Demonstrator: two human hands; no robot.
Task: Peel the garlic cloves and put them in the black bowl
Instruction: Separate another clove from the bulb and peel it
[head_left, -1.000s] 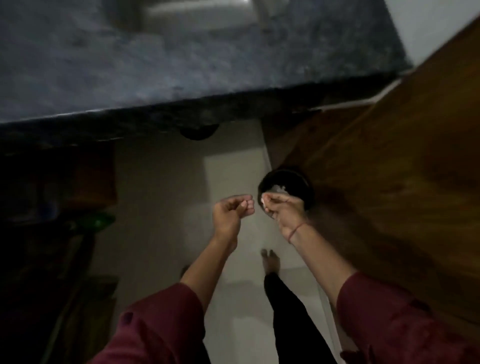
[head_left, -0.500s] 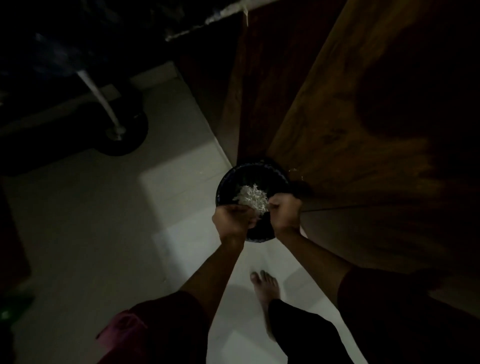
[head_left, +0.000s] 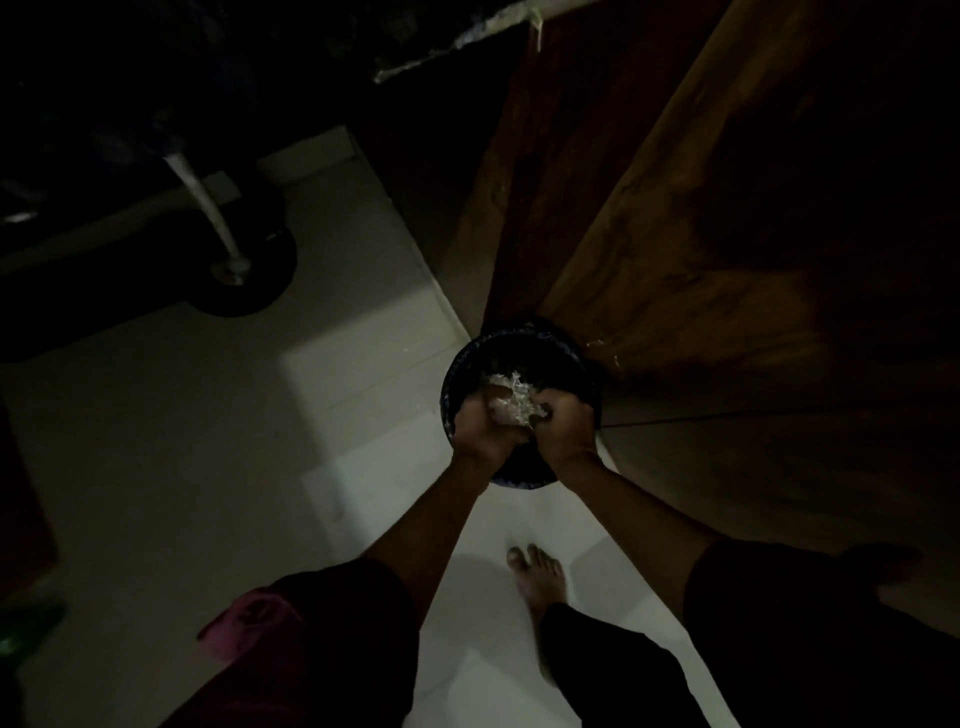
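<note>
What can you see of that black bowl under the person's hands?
The black bowl is round and dark, with a faintly glossy rim; its material is unclear in the dim light. It is upright by the corner of the wooden surface, partly out over the pale floor. A heap of pale shreds lies inside. The left hand and right hand hover over its near half, fingers curled, hiding it; contact cannot be told.

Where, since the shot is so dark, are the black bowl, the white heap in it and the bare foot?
black bowl (head_left: 524, 349): head view, on its far inner wall.
white heap (head_left: 511, 401): head view, on the heap's middle.
bare foot (head_left: 536, 579): head view, on the top of the foot, behind the toes.
</note>
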